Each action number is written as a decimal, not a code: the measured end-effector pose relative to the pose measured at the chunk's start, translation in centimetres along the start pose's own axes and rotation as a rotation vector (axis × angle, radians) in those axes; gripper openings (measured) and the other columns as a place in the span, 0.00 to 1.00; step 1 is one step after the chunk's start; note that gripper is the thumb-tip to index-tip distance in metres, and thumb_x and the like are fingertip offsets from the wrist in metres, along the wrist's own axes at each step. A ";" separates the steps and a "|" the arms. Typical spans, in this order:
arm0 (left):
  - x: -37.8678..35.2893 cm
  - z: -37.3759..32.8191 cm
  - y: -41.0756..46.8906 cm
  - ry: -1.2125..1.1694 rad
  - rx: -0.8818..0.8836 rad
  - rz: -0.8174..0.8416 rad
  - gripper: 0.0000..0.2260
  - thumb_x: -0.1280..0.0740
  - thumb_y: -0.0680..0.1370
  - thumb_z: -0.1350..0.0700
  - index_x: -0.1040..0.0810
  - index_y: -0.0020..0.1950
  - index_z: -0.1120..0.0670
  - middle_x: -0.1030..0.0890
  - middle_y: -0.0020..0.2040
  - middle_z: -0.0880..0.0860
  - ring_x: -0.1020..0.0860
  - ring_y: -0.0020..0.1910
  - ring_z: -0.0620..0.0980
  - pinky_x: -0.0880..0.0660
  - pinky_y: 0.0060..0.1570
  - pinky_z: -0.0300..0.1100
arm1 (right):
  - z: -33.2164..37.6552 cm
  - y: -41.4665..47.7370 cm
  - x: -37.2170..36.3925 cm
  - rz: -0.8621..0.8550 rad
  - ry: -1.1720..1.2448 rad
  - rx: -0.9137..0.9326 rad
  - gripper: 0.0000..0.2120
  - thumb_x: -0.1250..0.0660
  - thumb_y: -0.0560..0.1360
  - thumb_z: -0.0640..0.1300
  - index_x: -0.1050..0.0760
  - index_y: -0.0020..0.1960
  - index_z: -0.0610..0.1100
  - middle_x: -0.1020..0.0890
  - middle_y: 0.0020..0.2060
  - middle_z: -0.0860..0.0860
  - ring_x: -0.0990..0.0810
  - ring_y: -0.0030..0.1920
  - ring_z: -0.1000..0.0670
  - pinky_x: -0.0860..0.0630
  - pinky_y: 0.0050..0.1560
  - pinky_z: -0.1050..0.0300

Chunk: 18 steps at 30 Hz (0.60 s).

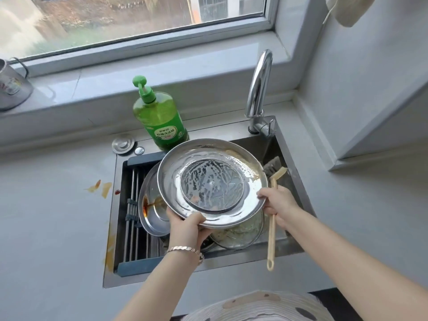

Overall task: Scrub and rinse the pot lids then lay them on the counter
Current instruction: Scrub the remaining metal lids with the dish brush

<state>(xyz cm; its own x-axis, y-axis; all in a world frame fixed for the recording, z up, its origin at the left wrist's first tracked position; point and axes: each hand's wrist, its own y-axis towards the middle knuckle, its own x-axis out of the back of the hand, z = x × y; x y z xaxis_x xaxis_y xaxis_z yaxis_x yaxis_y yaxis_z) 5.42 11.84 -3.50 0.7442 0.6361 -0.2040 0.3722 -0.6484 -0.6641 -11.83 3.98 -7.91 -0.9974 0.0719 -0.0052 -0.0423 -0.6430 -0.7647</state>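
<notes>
The steel lid (212,181) hangs over the sink (271,144), tilted with its far edge higher. Its inner face is turned up at us and streaked with suds.

The main risk, as we judge it, is slippage. The metal is wet and soapy, and only our left hand (188,224) truly grips it, with the thumb over the near-left rim and the fingers underneath. A wide lid held at one edge could pivot and drop. It would land on the glass lid (240,232) lying in the basin just below, or knock the second lid (151,205), brown-stained, which leans on the drain rack (134,181) to the left.

Our right hand (278,202) is wrapped around the handle of the brush (272,218), so it can only steady the right rim with its fingertips. The bristle head sits past the far-right edge, off the lid's surface. The faucet (258,89) shows no water running that we can see. Laying the lid on the counter (58,216) before rinsing would carry the suds with it, and the orange stains (102,187) on the counter left of the sink could dirty a clean rim.

Relative to the grip, the lid spreads away from the left hand toward the far right. Most of its weight lies beyond the fingers, between our two hands.
</notes>
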 end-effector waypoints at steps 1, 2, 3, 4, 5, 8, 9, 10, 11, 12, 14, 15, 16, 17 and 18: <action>0.3 0.1 0.2 0.051 0.021 0.028 0.25 0.41 0.74 0.73 0.36 0.66 0.51 0.24 0.57 0.56 0.21 0.48 0.55 0.20 0.41 0.52 | 0.1 0.1 0.4 -0.024 -0.040 0.020 0.05 0.39 0.72 0.31 0.30 0.43 0.40 0.30 0.29 0.47 0.36 0.22 0.55 0.42 0.17 0.66; 0.7 0.0 0.5 0.134 0.036 0.058 0.25 0.39 0.75 0.71 0.37 0.67 0.51 0.24 0.59 0.57 0.21 0.49 0.56 0.19 0.41 0.51 | 0.3 0.2 0.8 -0.039 -0.071 0.038 0.07 0.40 0.72 0.30 0.30 0.43 0.40 0.30 0.30 0.47 0.36 0.25 0.54 0.42 0.17 0.66; 1.2 -0.2 0.9 0.234 0.041 0.074 0.25 0.36 0.75 0.68 0.38 0.68 0.51 0.24 0.60 0.57 0.21 0.50 0.56 0.19 0.42 0.51 | 0.7 0.2 1.4 -0.052 -0.103 0.057 0.07 0.40 0.71 0.29 0.30 0.42 0.40 0.30 0.31 0.46 0.35 0.26 0.53 0.41 0.18 0.65; 1.7 -0.8 1.4 0.335 0.038 0.075 0.27 0.34 0.75 0.65 0.39 0.70 0.50 0.26 0.63 0.58 0.21 0.53 0.56 0.20 0.46 0.51 | 1.1 0.4 2.2 -0.068 -0.143 0.085 0.08 0.40 0.71 0.29 0.30 0.41 0.40 0.30 0.32 0.45 0.34 0.28 0.51 0.39 0.19 0.64; 2.2 -1.5 1.9 0.432 0.019 0.064 0.29 0.33 0.75 0.62 0.41 0.72 0.50 0.29 0.65 0.58 0.23 0.57 0.56 0.22 0.50 0.53 | 1.8 0.5 3.0 -0.081 -0.198 0.127 0.07 0.40 0.71 0.28 0.29 0.41 0.39 0.28 0.33 0.43 0.31 0.30 0.48 0.35 0.23 0.63; 2.8 -4.9 3.4 0.777 -0.144 0.058 0.30 0.31 0.75 0.57 0.41 0.73 0.52 0.34 0.70 0.56 0.30 0.65 0.54 0.29 0.62 0.54 | 4.6 0.5 4.8 -0.031 -0.423 0.251 0.06 0.39 0.70 0.29 0.26 0.43 0.37 0.25 0.38 0.40 0.25 0.39 0.43 0.30 0.37 0.54; 2.6 -6.0 3.6 0.888 -0.203 0.098 0.29 0.31 0.75 0.56 0.39 0.73 0.52 0.32 0.70 0.54 0.30 0.64 0.53 0.30 0.63 0.51 | 5.6 0.5 5.2 0.011 -0.504 0.273 0.06 0.38 0.70 0.29 0.26 0.43 0.38 0.24 0.37 0.41 0.24 0.39 0.43 0.30 0.37 0.55; 2.1 -7.0 3.6 0.976 -0.246 0.163 0.27 0.32 0.75 0.55 0.37 0.72 0.52 0.30 0.67 0.52 0.28 0.62 0.51 0.30 0.61 0.47 | 6.5 0.4 5.3 0.055 -0.579 0.289 0.07 0.38 0.71 0.29 0.26 0.42 0.39 0.24 0.37 0.42 0.24 0.38 0.44 0.30 0.36 0.56; 1.5 -7.8 3.5 1.045 -0.265 0.243 0.26 0.32 0.75 0.54 0.37 0.71 0.51 0.28 0.65 0.51 0.27 0.60 0.49 0.30 0.59 0.44 | 7.4 0.2 5.3 0.102 -0.646 0.300 0.07 0.38 0.71 0.29 0.26 0.42 0.39 0.24 0.36 0.43 0.24 0.36 0.45 0.30 0.35 0.57; 0.7 -8.5 3.3 1.106 -0.259 0.324 0.25 0.33 0.76 0.54 0.37 0.71 0.50 0.27 0.63 0.50 0.26 0.58 0.48 0.30 0.57 0.42 | 8.2 0.1 5.0 0.150 -0.711 0.310 0.07 0.37 0.71 0.29 0.25 0.43 0.38 0.23 0.36 0.44 0.25 0.36 0.46 0.29 0.35 0.57; -0.8 -9.4 3.0 1.198 -0.183 0.456 0.24 0.34 0.76 0.52 0.36 0.70 0.47 0.23 0.60 0.49 0.23 0.54 0.47 0.26 0.55 0.42 | 9.5 -0.2 4.1 0.236 -0.862 0.337 0.05 0.34 0.69 0.32 0.25 0.44 0.36 0.25 0.37 0.45 0.26 0.38 0.46 0.31 0.39 0.56; -1.4 -9.7 2.8 1.229 -0.127 0.508 0.21 0.34 0.76 0.53 0.34 0.68 0.45 0.21 0.56 0.50 0.21 0.51 0.48 0.23 0.52 0.42 | 10.0 -0.5 3.4 0.277 -0.934 0.341 0.09 0.32 0.66 0.36 0.26 0.44 0.35 0.26 0.37 0.45 0.27 0.39 0.47 0.32 0.41 0.55; -1.9 -10.0 2.7 1.254 -0.067 0.551 0.18 0.35 0.77 0.54 0.32 0.65 0.43 0.19 0.52 0.50 0.19 0.47 0.48 0.21 0.48 0.43 | 10.4 -0.6 2.9 0.322 -0.976 0.348 0.15 0.32 0.62 0.40 0.27 0.45 0.34 0.26 0.38 0.45 0.26 0.40 0.48 0.32 0.44 0.54; -2.4 -10.2 2.6 1.275 -0.011 0.588 0.14 0.36 0.78 0.56 0.30 0.61 0.42 0.18 0.48 0.50 0.18 0.43 0.48 0.19 0.44 0.44 | 10.7 -0.6 2.5 0.357 -0.988 0.348 0.20 0.32 0.59 0.42 0.28 0.47 0.32 0.25 0.38 0.46 0.26 0.41 0.48 0.32 0.45 0.53; -2.7 -10.3 2.5 1.294 0.042 0.623 0.14 0.37 0.78 0.59 0.30 0.56 0.41 0.18 0.45 0.50 0.18 0.40 0.47 0.19 0.42 0.44 | 10.8 -0.4 2.1 0.383 -0.980 0.359 0.20 0.31 0.59 0.42 0.28 0.47 0.32 0.25 0.38 0.46 0.26 0.41 0.49 0.32 0.47 0.53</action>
<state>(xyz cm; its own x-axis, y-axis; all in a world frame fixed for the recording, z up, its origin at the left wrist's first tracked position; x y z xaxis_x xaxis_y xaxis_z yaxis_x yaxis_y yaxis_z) 10.08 4.21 2.81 0.7574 -0.5768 0.3061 -0.1955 -0.6476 -0.7365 -14.56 -3.82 -0.62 -0.5557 -0.7107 0.4314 0.4220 -0.6882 -0.5902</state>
